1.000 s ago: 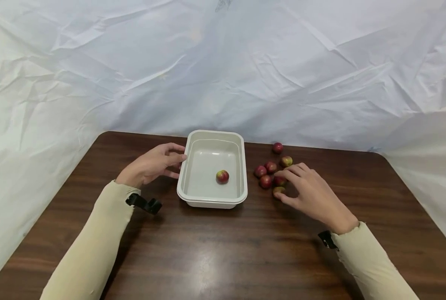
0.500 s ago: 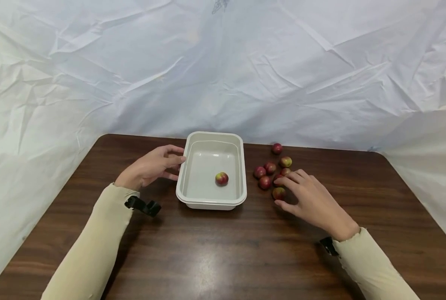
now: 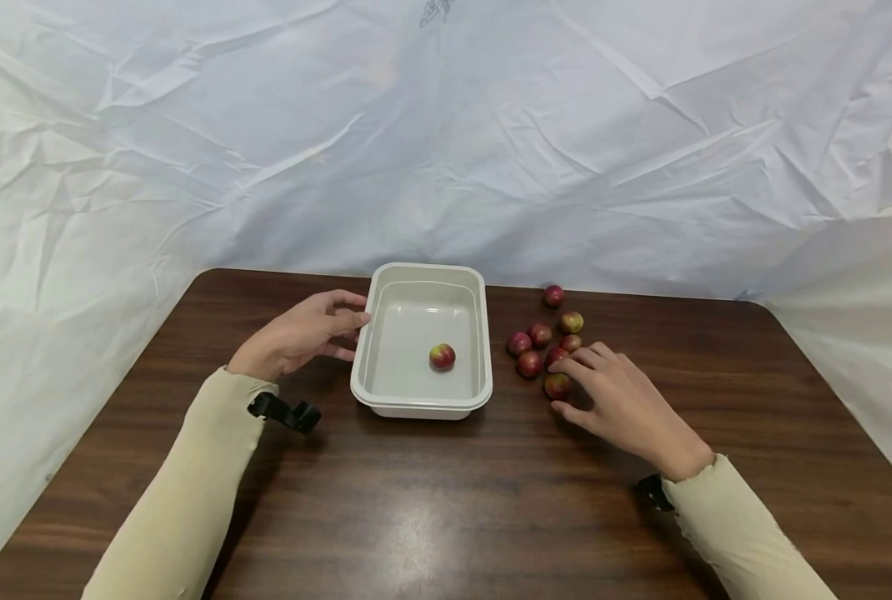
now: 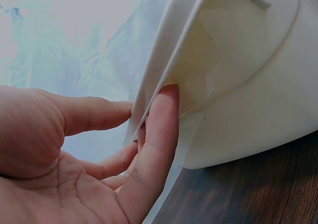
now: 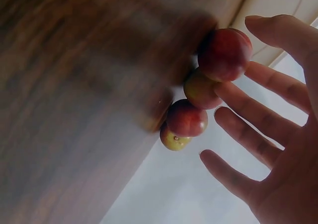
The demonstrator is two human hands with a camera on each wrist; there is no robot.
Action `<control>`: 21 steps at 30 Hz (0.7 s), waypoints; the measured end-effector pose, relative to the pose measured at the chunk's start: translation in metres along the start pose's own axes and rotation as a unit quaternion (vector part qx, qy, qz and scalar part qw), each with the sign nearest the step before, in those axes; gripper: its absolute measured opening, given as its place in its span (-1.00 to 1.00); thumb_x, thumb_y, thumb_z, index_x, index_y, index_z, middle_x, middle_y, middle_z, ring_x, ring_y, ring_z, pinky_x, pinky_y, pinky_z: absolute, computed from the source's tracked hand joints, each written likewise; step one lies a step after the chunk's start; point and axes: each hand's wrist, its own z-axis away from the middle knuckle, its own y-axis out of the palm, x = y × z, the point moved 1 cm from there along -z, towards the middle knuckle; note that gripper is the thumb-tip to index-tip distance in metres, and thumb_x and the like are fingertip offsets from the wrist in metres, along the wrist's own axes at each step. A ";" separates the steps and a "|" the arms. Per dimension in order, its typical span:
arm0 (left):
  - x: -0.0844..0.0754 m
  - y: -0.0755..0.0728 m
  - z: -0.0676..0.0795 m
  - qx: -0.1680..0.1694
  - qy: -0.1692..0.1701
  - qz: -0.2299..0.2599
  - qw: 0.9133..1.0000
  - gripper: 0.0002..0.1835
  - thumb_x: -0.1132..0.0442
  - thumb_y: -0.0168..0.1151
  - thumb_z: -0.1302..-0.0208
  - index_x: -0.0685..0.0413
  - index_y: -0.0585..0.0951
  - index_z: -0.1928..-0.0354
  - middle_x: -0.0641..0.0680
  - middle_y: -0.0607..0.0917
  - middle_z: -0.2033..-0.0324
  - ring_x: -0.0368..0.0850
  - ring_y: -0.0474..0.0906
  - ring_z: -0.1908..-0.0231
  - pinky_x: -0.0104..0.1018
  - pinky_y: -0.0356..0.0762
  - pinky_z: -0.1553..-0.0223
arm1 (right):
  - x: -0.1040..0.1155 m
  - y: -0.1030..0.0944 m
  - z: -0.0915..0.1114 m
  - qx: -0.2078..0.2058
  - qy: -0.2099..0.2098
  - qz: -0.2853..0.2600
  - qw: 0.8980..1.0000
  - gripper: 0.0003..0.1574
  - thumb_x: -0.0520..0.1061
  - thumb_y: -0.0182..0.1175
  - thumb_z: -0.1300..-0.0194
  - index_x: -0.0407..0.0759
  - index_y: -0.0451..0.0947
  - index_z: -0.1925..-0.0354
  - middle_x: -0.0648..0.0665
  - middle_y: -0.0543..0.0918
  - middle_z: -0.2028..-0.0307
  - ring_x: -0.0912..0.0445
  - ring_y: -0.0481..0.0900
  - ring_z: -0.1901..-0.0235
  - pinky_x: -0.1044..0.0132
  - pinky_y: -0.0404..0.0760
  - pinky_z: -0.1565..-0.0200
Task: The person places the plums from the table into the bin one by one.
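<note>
I have the left hand (image 3: 301, 331) pinching the rim of the box (image 3: 420, 403); the right hand (image 3: 620, 402), fingers spread, is at the front plum (image 3: 556, 386), toward the tabletop's (image 3: 408, 500) far edge. Picking seems in hand; next probably calls for closing round this plum.

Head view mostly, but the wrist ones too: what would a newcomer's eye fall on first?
Probably the pale rectangular tub toward the far edge of the dark wooden table, with one red-and-yellow plum-like fruit inside and the left hand pinching the tub's left rim. Next comes the cluster of similar fruits on the table to the tub's right, with the right hand beside it, fingers spread.
</note>
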 end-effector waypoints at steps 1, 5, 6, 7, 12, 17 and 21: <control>0.000 0.000 0.001 0.000 0.001 0.000 1.000 -0.41 0.15 0.09 -0.57 0.22 0.19 -0.48 0.33 0.53 -0.22 0.08 0.62 -0.07 -0.08 0.74 -0.03 | 0.000 0.001 0.000 0.003 0.001 -0.001 1.000 -0.52 0.06 0.50 -0.20 -0.07 0.67 -0.04 -0.07 0.70 0.07 0.02 0.51 0.14 -0.01 0.57 0.15; 0.000 -0.001 0.003 -0.002 0.000 -0.001 1.000 -0.40 0.14 0.10 -0.57 0.22 0.20 -0.48 0.33 0.52 -0.23 0.12 0.61 -0.11 -0.07 0.73 -0.04 | 0.001 0.002 -0.002 0.016 0.006 -0.001 1.000 -0.53 0.04 0.50 -0.20 -0.07 0.67 -0.04 -0.08 0.71 0.06 0.02 0.50 0.15 -0.02 0.57 0.16; 0.000 -0.002 0.003 -0.003 0.000 -0.001 1.000 -0.40 0.14 0.10 -0.57 0.21 0.20 -0.48 0.33 0.52 -0.23 0.12 0.60 -0.11 -0.07 0.73 -0.04 | 0.002 0.003 -0.003 0.018 0.008 -0.001 1.000 -0.53 0.03 0.50 -0.20 -0.07 0.68 -0.04 -0.08 0.71 0.07 0.02 0.50 0.16 -0.01 0.57 0.16; 0.000 -0.002 0.003 -0.004 0.000 -0.002 1.000 -0.40 0.14 0.11 -0.57 0.21 0.20 -0.48 0.34 0.52 -0.23 0.13 0.60 -0.11 -0.07 0.73 -0.05 | 0.002 0.003 -0.003 0.020 0.009 -0.001 1.000 -0.54 0.02 0.51 -0.19 -0.07 0.68 -0.03 -0.08 0.71 0.07 0.02 0.49 0.17 -0.01 0.57 0.17; 0.001 -0.004 0.003 -0.009 0.000 -0.003 1.000 -0.42 0.15 0.10 -0.57 0.20 0.21 -0.47 0.35 0.51 -0.25 0.10 0.61 -0.10 -0.06 0.73 -0.04 | 0.003 0.003 -0.005 0.027 0.007 0.000 1.000 -0.56 0.00 0.51 -0.18 -0.07 0.69 -0.01 -0.08 0.72 0.08 0.02 0.50 0.17 0.00 0.58 0.17; 0.003 -0.005 0.002 -0.013 -0.003 -0.003 1.000 -0.43 0.15 0.09 -0.57 0.17 0.20 -0.47 0.36 0.51 -0.25 0.06 0.62 -0.08 -0.05 0.74 -0.04 | 0.003 0.004 -0.006 0.032 0.003 0.006 0.999 -0.58 -0.02 0.51 -0.18 -0.08 0.69 0.01 -0.09 0.73 0.09 0.01 0.52 0.14 -0.01 0.59 0.17; 0.003 -0.001 -0.001 -0.012 -0.002 -0.003 1.000 -0.42 0.14 0.11 -0.57 0.16 0.21 -0.47 0.34 0.53 -0.24 0.11 0.62 -0.09 -0.04 0.74 -0.04 | 0.003 0.002 -0.002 0.028 0.006 0.006 1.000 -0.61 -0.04 0.53 -0.16 -0.04 0.69 0.04 -0.05 0.73 0.11 0.03 0.51 0.15 0.01 0.57 0.18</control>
